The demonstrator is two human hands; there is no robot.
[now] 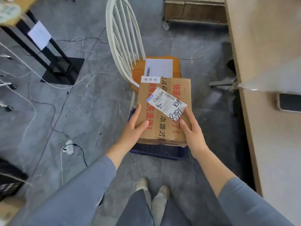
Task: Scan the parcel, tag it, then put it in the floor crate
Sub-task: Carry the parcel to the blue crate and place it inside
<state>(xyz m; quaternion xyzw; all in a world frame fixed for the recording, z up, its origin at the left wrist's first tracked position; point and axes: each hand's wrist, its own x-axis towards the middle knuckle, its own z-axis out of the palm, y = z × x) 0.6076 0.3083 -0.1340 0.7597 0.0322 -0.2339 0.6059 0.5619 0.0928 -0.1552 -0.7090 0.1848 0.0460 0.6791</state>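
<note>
A brown cardboard parcel (164,128) with red and black printed characters is held flat over a dark blue floor crate (156,151). My left hand (133,128) grips its left near edge, thumb on top. My right hand (192,131) grips its right near edge. On the parcel's top lie a white shipping label (166,101) with barcodes and handwritten numbers, and a small white tag (150,79) with printed characters at the far left corner. Most of the crate is hidden under the parcel.
A white spindle-back chair (120,39) with an orange seat stands just beyond the parcel, holding white paper (160,67) and a pen (148,71). A wooden table (268,62) with a phone (289,102) runs along the right. Cables and a black stand (55,66) lie on the floor to the left.
</note>
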